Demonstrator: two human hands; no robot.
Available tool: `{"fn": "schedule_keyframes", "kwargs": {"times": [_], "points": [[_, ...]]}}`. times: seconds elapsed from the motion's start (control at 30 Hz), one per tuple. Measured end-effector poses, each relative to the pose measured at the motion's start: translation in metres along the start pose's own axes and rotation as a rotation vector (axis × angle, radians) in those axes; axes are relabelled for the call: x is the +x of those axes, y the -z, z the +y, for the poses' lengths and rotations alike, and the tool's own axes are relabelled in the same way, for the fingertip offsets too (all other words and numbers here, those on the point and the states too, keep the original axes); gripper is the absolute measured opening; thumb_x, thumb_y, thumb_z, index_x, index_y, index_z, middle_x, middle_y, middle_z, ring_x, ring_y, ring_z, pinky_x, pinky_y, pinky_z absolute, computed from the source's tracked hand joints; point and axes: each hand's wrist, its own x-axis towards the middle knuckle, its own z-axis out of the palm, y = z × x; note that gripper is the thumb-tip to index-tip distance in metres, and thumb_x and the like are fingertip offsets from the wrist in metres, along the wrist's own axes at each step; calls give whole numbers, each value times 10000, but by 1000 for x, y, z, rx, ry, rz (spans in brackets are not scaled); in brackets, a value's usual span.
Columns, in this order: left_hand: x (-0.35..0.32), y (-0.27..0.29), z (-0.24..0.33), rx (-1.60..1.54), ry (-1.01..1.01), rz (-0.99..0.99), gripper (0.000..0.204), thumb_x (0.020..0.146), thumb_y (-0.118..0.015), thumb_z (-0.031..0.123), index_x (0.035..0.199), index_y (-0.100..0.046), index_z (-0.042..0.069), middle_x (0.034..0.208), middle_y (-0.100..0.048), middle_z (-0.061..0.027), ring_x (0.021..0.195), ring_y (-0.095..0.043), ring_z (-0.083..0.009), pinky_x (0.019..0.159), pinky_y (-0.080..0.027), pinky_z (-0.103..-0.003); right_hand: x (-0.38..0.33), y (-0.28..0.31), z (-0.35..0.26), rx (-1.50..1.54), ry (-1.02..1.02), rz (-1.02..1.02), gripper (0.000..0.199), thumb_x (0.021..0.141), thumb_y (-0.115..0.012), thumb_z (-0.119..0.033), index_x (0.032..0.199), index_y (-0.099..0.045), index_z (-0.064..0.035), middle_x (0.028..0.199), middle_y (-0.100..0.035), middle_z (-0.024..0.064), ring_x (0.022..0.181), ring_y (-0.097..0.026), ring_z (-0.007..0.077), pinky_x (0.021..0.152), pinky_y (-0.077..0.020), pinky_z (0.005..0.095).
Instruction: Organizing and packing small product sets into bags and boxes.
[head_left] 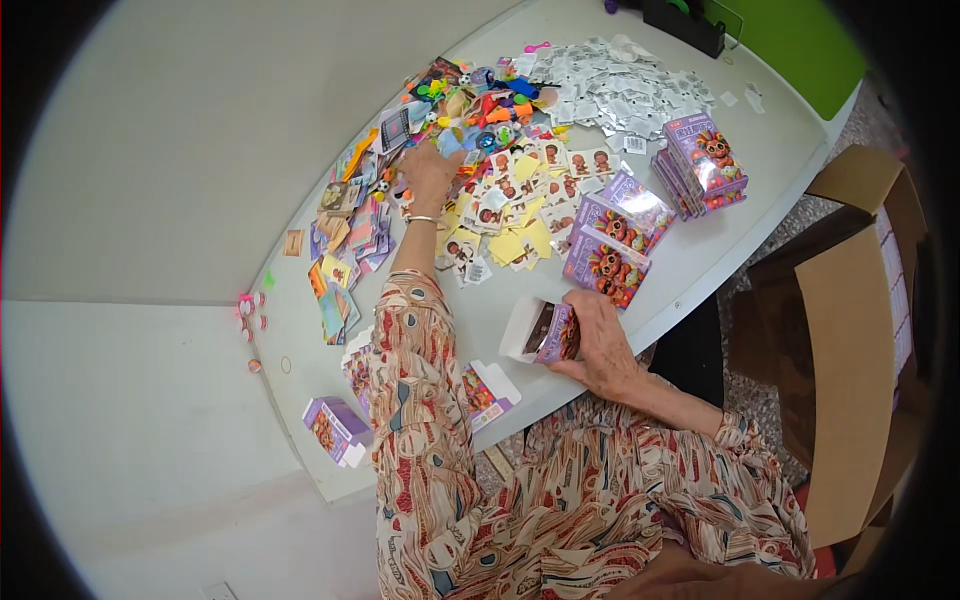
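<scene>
My right hand [606, 352] grips a small purple cardboard box [560, 334] near the table's front edge. Its white end flap stands open to the left, and something dark shows inside. My left hand [430, 175], with a bracelet at the wrist, reaches over a pile of small colourful toys [490, 105]. Its fingertips are lost among the toys, so I cannot tell whether they hold anything. Right of that hand lies a heap of picture stickers [515, 205] on white and yellow paper. Colourful cards [345, 235] are spread to its left.
Silvery packets [625, 90] are heaped at the back of the white table [410, 455]. Filled-looking purple boxes [708, 165] stand stacked at the right, with more boxes [608, 265] nearer. Open purple boxes [335, 432] lie front left. A large brown carton [850, 350] stands open beside the table.
</scene>
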Motion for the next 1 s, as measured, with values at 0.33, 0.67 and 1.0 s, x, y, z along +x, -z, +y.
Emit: {"fn": "schedule_keyframes", "kwargs": {"times": [0.33, 0.67, 1.0], "points": [[3, 28, -2, -624, 55, -269, 269, 736, -730, 261, 837, -695, 14, 756, -681, -119, 713, -650, -261, 684, -505, -372, 1, 1, 5, 24, -20, -7, 871, 584, -858, -180, 1263, -347, 14, 1196, -440, 211, 1156, -416, 421, 987, -363, 475], [4, 71, 26, -506, 131, -645, 317, 812, -706, 260, 990, -669, 0, 836, -656, -93, 690, -586, -137, 597, -460, -281, -1, 0, 4, 37, 3, 10, 856, 582, -854, -174, 1249, -353, 15, 1171, -445, 228, 1126, -427, 425, 983, -362, 471], [-4, 32, 8, -277, -379, -195, 233, 779, -689, 179, 986, -679, 71, 853, -651, -187, 821, -631, -366, 733, -500, -423, 0, 1, -1, 54, 5, 2, 842, 587, -850, -170, 1242, -358, 24, 1156, -446, 225, 1114, -427, 418, 977, -361, 471]]}}
